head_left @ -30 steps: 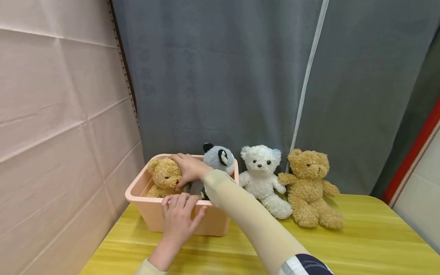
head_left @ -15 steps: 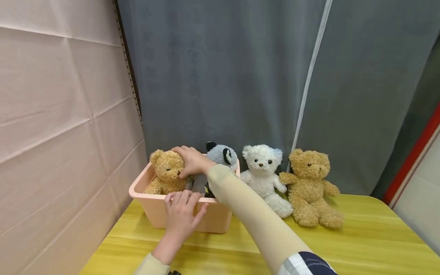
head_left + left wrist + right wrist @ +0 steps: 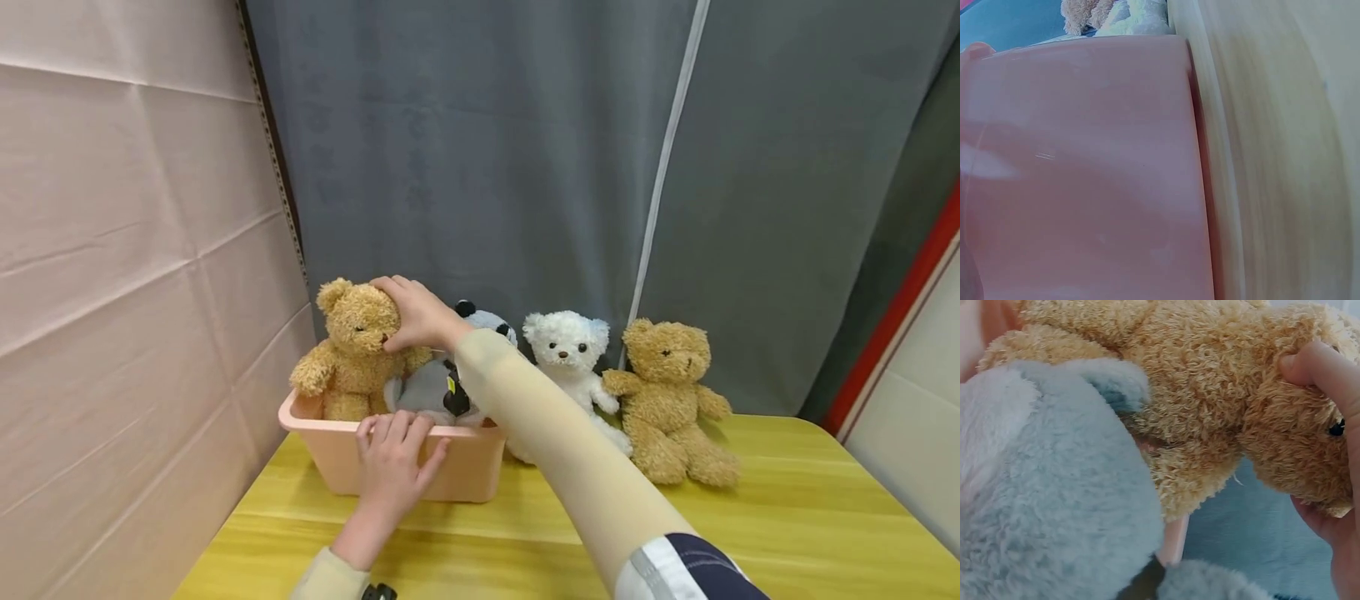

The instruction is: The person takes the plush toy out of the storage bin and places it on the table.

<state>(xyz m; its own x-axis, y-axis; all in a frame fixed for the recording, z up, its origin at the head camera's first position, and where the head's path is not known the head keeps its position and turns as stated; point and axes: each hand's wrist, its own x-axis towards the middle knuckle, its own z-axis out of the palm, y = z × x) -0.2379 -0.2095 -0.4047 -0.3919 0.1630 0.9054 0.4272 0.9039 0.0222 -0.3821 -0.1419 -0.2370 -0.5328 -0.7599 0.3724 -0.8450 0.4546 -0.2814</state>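
My right hand grips the head of a golden-brown teddy bear, thumb by its muzzle. The bear stands upright in the left part of a pink plastic bin, its head and chest above the rim. In the right wrist view the thumb presses into the fur of the teddy bear. Beside it in the bin lies a grey plush toy with black ears, partly hidden by my right forearm. My left hand holds the bin's front rim, fingers hooked over it. The left wrist view faces the bin's pink wall.
Right of the bin, a white teddy bear and a second brown teddy bear sit on the yellow wood-grain table. A grey curtain hangs behind, and a pale cloth wall stands at the left.
My right hand has lifted the brown teddy bear higher out of the bin. The grey plush toy's body has risen into view beside it. My left hand stays on the rim.
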